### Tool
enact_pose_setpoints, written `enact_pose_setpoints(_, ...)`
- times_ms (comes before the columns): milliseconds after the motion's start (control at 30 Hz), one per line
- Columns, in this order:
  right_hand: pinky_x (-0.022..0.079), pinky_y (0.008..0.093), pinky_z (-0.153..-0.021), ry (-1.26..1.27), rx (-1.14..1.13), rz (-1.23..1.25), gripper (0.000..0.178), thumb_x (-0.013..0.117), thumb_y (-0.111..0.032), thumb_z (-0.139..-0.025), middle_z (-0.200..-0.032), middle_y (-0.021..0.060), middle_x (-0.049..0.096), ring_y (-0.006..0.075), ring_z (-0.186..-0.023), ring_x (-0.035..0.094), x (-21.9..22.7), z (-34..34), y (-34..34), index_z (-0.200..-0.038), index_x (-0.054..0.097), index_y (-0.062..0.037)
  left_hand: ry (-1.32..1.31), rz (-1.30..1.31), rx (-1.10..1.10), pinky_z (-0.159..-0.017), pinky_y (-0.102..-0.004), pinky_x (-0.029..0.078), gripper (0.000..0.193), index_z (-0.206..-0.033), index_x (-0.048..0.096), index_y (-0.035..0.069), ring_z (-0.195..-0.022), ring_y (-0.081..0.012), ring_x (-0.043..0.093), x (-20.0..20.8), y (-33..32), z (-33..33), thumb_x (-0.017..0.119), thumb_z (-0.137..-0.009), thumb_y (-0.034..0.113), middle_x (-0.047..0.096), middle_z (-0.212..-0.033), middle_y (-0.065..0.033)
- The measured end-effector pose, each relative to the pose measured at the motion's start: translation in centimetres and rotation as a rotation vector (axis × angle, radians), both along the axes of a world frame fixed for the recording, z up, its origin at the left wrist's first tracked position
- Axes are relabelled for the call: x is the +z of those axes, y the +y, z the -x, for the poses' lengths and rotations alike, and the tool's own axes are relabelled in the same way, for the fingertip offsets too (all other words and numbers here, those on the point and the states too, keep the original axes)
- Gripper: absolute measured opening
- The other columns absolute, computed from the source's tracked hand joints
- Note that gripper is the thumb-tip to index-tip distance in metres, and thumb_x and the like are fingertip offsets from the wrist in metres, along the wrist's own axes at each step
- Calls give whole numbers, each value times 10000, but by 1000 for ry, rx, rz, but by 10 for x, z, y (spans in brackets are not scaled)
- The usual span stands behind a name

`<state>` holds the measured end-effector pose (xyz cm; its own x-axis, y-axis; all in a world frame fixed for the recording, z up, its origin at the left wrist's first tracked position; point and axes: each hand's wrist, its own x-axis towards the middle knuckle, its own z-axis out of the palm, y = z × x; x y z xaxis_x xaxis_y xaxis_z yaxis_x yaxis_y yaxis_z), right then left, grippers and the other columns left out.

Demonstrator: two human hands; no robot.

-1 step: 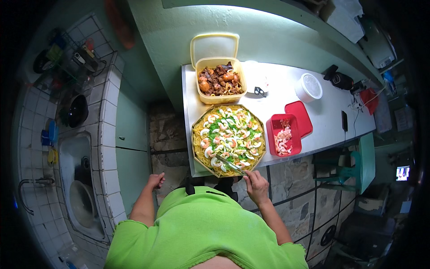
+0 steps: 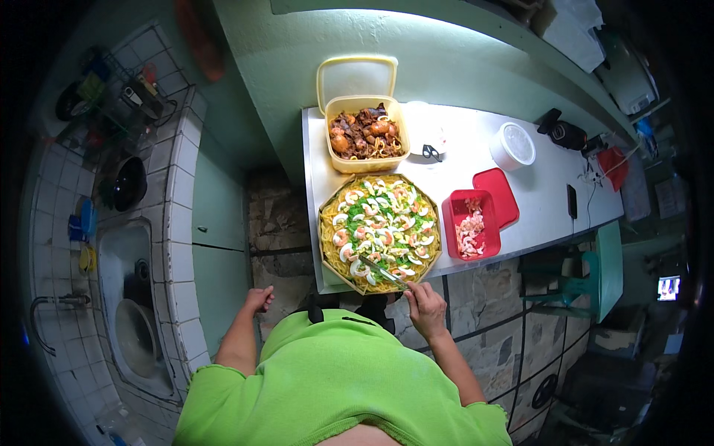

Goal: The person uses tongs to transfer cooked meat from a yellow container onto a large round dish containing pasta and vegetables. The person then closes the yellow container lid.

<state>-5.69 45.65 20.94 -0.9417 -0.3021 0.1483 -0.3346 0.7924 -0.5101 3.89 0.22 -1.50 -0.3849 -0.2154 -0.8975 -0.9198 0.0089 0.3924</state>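
Nothing has shifted since the earlier frame: your right hand (image 2: 425, 306) stays closed around the handle of a metal utensil (image 2: 383, 272), its tip resting in the near edge of the noodle tray (image 2: 327, 249), the octagonal platter topped with shrimp, egg slices and greens. That tray sits at the front edge of the white table (image 2: 535, 193), slightly overhanging toward you. Your left hand (image 2: 258, 299) hangs loosely curled and empty, off the table's left corner. Behind the tray stands the yellow tub (image 2: 341, 160) of stewed meat; to its right the red shrimp container (image 2: 452, 223). Open tabletop lies further right.
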Motion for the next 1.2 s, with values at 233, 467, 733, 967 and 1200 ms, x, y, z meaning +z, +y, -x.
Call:
enact_pose_setpoints(233,459,366,-635,193,132,-150,272,687,-161,-829,-870,60,598,258,-742,594,12,26,-7,-1087,637,-92,9,-7,4,-429,-287,427,380,-816,648,62,-445,-117,495,0,2,11,644,-889,434,565,-645,-5)
enact_pose_setpoints(467,484,361,-655,39,-2,182,226,678,-111,-835,-838,88,613,266,-752,617,20,34,1,-1059,654,-83,-18,35,-34,-421,-297,422,381,-803,648,62,-441,-125,502,-5,3,12,640,-890,433,568,-639,-11)
enact_pose_setpoints(733,481,376,-652,21,28,-41,248,661,-184,-847,-870,74,594,263,-781,621,34,39,9,-1077,630,-97,27,-21,-59,-424,-291,414,391,-815,653,55,-442,-121,500,-11,6,27,636,-892,438,567,-636,-12)
enact_pose_setpoints(967,483,364,-660,121,227,-260,285,696,-184,-811,-871,59,592,251,-788,608,20,58,-7,-1085,641,-125,32,22,-72,-446,-282,423,388,-825,653,57,-458,-115,496,5,14,38,638,-892,438,572,-647,-7)
enact_pose_setpoints(1200,481,339,-691,-31,-1,158,201,689,-133,-837,-858,74,609,229,-800,612,45,58,24,-1036,676,-106,-11,23,-38,-444,-298,429,387,-801,651,59,-445,-121,490,0,3,17,639,-891,435,570,-635,-8)
